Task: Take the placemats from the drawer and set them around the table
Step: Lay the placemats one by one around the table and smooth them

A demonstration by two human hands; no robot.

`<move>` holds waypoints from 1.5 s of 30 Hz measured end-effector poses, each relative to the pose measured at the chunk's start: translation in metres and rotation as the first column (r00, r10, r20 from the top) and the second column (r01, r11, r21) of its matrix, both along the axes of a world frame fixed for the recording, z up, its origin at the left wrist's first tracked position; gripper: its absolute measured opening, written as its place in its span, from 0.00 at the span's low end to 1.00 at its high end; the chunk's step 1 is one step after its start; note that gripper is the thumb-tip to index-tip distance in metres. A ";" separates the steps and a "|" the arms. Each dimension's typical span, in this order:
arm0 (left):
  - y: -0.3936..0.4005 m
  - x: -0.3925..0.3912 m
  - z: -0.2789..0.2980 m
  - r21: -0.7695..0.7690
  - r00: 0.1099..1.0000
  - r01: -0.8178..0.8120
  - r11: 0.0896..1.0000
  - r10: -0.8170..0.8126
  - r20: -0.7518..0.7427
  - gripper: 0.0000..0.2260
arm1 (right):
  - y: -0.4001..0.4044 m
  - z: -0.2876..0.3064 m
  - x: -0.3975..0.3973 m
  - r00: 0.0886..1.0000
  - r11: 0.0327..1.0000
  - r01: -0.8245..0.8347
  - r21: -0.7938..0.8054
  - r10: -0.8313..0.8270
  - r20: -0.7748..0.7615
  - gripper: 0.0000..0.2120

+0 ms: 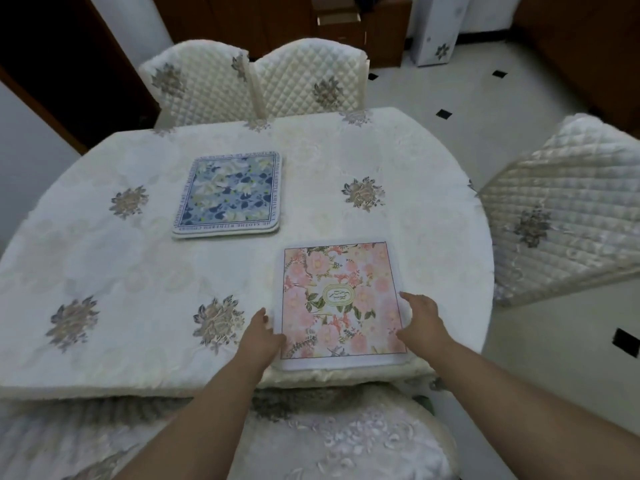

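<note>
My left hand (pixel 260 332) lay at the left edge of the pink placemat (pixel 341 303), with the fingers almost straight and touching its white border. My right hand (pixel 423 317) lay at the right edge of it, the fingers relaxed and resting on the border, so neither grip was closed around anything. The pink placemat was flat on the desk (pixel 104 258), near the edge closest to me and a little to the right. A stack of blue placemats (pixel 227 195) was further away, near the middle of the desk, well apart from the pink one. I could not count how many were in the stack. Two quilted chairs (pixel 256 79) stood at the far side, and one quilted chair (pixel 568 209) stood at the right side.
</note>
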State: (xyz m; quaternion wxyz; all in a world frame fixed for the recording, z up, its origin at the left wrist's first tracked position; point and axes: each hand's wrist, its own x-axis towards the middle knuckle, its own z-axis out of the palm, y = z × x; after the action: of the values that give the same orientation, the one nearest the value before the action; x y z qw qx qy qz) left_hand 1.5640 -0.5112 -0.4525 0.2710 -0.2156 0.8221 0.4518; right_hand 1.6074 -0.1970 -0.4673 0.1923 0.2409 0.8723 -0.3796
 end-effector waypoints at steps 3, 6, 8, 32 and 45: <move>-0.007 0.011 -0.014 -0.067 1.000 0.007 0.998 -0.007 -0.001 0.33 | 0.002 -0.013 0.011 0.996 0.999 0.030 0.039 -0.033 0.082 0.41; -0.013 0.020 -0.024 -0.113 0.999 0.035 0.993 -0.036 -0.011 0.24 | -0.001 -0.023 0.020 0.995 0.998 0.053 0.024 -0.055 0.082 0.39; -0.015 0.023 -0.027 -0.134 0.998 0.041 0.990 -0.047 -0.038 0.18 | -0.001 -0.029 0.023 0.996 0.997 0.071 0.040 -0.073 0.056 0.37; 0.007 0.060 -0.077 -0.618 0.562 0.639 0.457 -0.826 -0.029 0.30 | 0.009 -0.054 0.075 0.724 0.646 -0.669 0.368 0.679 0.126 0.32; 0.080 -0.045 -0.050 -0.584 0.659 0.520 0.623 -0.728 -0.190 0.31 | -0.013 -0.027 -0.058 0.861 0.849 -0.471 0.239 0.501 -0.087 0.34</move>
State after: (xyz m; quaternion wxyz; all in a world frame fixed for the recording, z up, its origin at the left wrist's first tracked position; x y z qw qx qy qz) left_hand 1.5186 -0.4316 -0.5025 0.1726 0.1310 0.9661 0.1404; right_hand 1.5495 -0.2102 -0.4938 0.1912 0.0022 0.9515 -0.2410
